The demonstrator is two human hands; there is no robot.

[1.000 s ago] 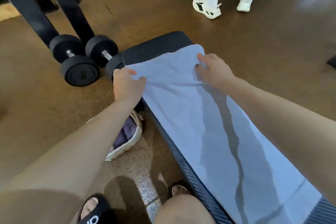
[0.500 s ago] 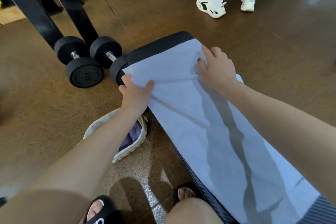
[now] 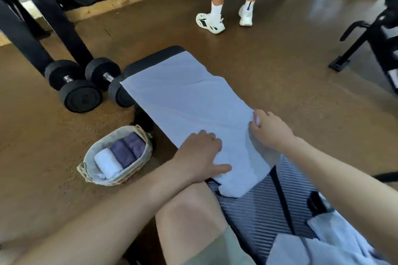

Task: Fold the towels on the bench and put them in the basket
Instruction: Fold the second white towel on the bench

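A pale blue towel (image 3: 185, 94) lies spread along the black bench (image 3: 148, 61). My left hand (image 3: 200, 155) rests flat on the towel's near part, fingers straight. At the towel's right edge my right hand (image 3: 269, 130) pinches the cloth between thumb and fingers. The near end of the towel hangs rumpled over the ribbed bench pad (image 3: 258, 202). A woven basket (image 3: 88, 165) stands on the floor left of the bench and holds a rolled white towel (image 3: 105, 162) and purple towels (image 3: 127, 149). More white towels (image 3: 323, 243) lie on the bench at the bottom right.
Two black dumbbells (image 3: 79, 90) lie on the floor left of the bench's far end, beside a black rack (image 3: 56, 15). A person in white shoes (image 3: 210, 20) stands beyond the bench. A black machine frame (image 3: 370, 36) stands at the right. My knee (image 3: 189, 211) is by the bench.
Both hands have drawn back from the towel's far end to its near part. The left hand now lies flat on the cloth and the right pinches the right edge. The view has pulled back.
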